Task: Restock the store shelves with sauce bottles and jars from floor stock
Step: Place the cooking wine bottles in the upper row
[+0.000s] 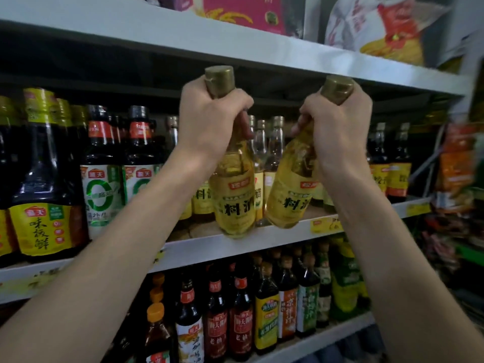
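The left hand (212,113) has its fingers curled round the neck of an upright yellow bottle (234,203). The right hand (337,124) grips a second bottle (290,195) likewise, tilted. Both bottles are at the shelf (199,248) front edge, with matching bottles (273,153) behind.

The middle shelf (199,248) is carrying large dark bottles (44,179) at its left end, green-and-white labelled bottles (104,184) just beside them, pale yellow bottles (275,150) around the middle and yellow-labelled dark bottles (398,174) near its right end. The lower shelf (327,337) is holding crowded dark bottles (241,318), and the top shelf (157,35) is bearing a pink box (235,11).
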Tool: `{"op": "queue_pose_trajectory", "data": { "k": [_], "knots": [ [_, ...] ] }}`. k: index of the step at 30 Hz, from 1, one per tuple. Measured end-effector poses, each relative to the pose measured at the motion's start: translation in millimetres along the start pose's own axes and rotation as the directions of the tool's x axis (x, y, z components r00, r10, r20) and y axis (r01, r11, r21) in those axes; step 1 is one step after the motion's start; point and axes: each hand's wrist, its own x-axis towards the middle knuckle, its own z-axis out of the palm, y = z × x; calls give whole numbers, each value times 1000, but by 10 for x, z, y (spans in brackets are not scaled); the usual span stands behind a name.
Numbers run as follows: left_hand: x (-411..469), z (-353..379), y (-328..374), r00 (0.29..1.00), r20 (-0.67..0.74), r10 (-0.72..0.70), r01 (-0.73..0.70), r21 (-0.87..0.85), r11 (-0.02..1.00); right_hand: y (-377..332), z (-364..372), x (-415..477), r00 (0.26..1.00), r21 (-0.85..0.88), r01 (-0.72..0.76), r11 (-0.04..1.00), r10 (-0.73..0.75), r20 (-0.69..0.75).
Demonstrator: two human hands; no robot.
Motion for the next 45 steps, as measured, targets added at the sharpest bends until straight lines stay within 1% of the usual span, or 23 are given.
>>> {"op": "queue_pose_trajectory", "data": {
  "k": [3, 6, 10, 13, 17, 19, 24, 27, 30, 33, 35, 39, 42, 45],
  "knots": [
    [66, 398, -68, 999, 28, -21, 21, -15, 1000, 180, -298, 204, 999, -72, -36, 997, 35, -15],
    [146, 770, -206, 998, 43, -46, 45, 10, 999, 470, -509, 434, 999, -131, -42, 990, 44, 15],
    [298, 1164, -378, 992, 22, -128, 128, 24, 992, 901, -646, 772, 990, -89, -114, 989, 121, 73],
    [464, 1381, -469, 988, 17, -154, 154, 42, 987, 1211, -622, 1001, 975, -62, -172, 983, 179, 130],
    [617, 1604, -566, 984, 16, -178, 177, 60, 982, 1601, -541, 1222, 916, -90, -284, 955, 298, 267],
    [671, 1687, -623, 978, 20, -206, 205, 61, 977, 1777, -512, 1288, 891, -100, -321, 942, 336, 305],
    [778, 1844, -765, 964, 10, -266, 265, 58, 963, 2092, -453, 1376, 839, -90, -433, 897, 438, 323],
    [845, 1902, -866, 957, -3, -290, 290, 51, 956, 2182, -404, 1408, 822, -56, -456, 888, 445, 354],
    [906, 1927, -988, 940, -27, -339, 340, 28, 940, 2215, -370, 1453, 792, -80, -494, 866, 485, 371],
    [941, 1960, -1112, 923, -44, -382, 382, 4, 924, 2242, -386, 1514, 759, -122, -545, 830, 549, 350],
    [944, 2008, -1188, 914, -54, -401, 402, 18, 915, 2272, -390, 1529, 772, -144, -530, 836, 545, 327],
    [984, 2099, -1306, 901, -72, -427, 433, 95, 896, 2267, -365, 1492, 840, -181, -427, 886, 463, 283],
    [1046, 2099, -1329, 895, -51, -444, 446, 126, 886, 2270, -410, 1512, 851, -137, -431, 892, 452, 267],
    [1079, 2106, -1314, 875, -30, -482, 483, 105, 869, 2302, -485, 1515, 886, -128, -349, 928, 372, 276]
  ]
}}
